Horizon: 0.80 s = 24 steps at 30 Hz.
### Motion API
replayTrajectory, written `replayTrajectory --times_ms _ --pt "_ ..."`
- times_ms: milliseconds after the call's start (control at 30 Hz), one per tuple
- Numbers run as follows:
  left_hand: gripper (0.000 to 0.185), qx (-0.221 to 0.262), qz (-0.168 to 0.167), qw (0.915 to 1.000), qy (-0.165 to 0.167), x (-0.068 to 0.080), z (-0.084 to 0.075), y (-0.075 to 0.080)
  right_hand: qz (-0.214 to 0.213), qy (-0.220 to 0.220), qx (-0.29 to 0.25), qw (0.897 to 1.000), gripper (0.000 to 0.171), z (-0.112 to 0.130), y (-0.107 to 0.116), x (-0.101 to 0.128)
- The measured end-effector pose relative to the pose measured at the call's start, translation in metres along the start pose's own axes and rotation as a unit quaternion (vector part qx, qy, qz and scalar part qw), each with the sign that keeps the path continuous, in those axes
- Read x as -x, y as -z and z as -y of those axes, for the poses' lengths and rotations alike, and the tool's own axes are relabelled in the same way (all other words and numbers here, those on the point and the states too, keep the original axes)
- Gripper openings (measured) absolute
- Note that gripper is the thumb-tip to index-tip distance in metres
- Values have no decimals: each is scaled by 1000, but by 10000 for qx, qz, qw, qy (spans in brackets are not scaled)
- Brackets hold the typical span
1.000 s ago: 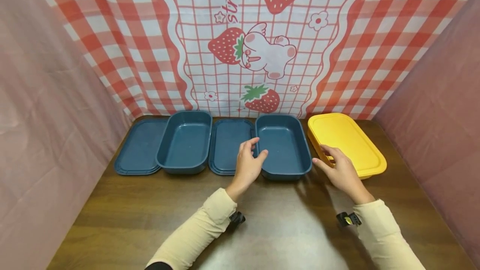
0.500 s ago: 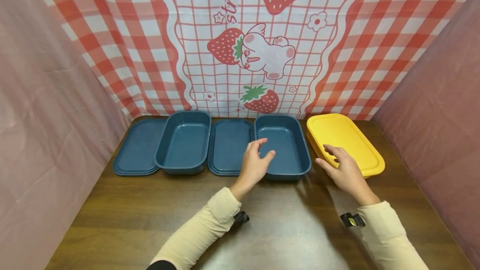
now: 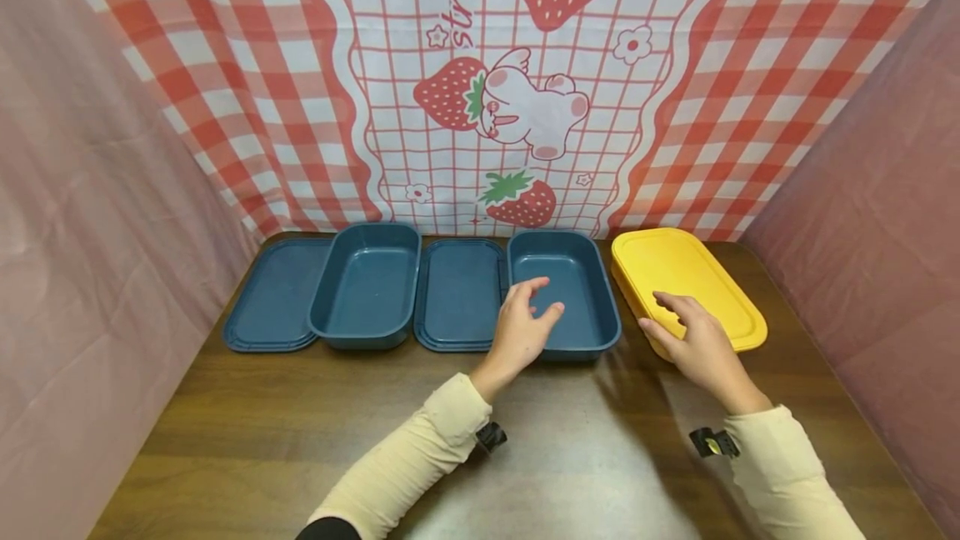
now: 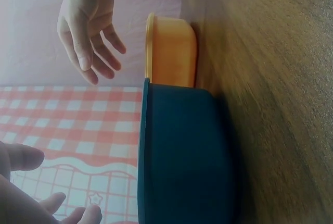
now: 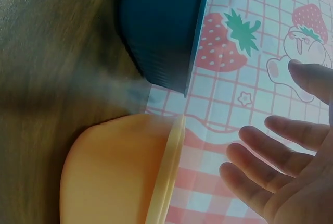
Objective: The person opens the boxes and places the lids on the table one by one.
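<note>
Hands both loose, holding nothing. My left hand (image 3: 525, 325) hovers over the near left corner of the blue box (image 3: 564, 292), fingers spread and relaxed, not gripping; can't tell if it touches the rim. My right hand (image 3: 693, 342) hangs over the near edge of the yellow lidded box (image 3: 686, 283), fingers straight, nothing pinched. Yellow lidded box sits just right of the blue box, close beside it, on the wooden table (image 3: 570, 457). Left of the blue box: a blue lid (image 3: 457, 294), then a second blue box (image 3: 367, 286), then another blue lid (image 3: 273, 297). Strawberry cloth (image 3: 495, 90) hangs behind the blue box.
</note>
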<state>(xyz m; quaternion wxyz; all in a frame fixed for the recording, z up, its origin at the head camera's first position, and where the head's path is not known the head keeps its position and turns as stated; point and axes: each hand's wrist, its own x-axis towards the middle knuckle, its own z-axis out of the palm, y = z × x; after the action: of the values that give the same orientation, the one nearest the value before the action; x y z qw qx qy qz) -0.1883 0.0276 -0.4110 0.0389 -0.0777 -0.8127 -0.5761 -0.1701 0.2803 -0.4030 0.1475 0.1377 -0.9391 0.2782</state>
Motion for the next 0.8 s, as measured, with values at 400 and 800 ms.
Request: replayTrajectory --times_ms 400,800 --pt "42 132 110 9995 -269 1 -6 -10 70 6 98 9999 50 -1 6 3" --pt "40 197 267 9987 -389 3 -9 -22 145 -85 156 9997 51 -1 14 6"
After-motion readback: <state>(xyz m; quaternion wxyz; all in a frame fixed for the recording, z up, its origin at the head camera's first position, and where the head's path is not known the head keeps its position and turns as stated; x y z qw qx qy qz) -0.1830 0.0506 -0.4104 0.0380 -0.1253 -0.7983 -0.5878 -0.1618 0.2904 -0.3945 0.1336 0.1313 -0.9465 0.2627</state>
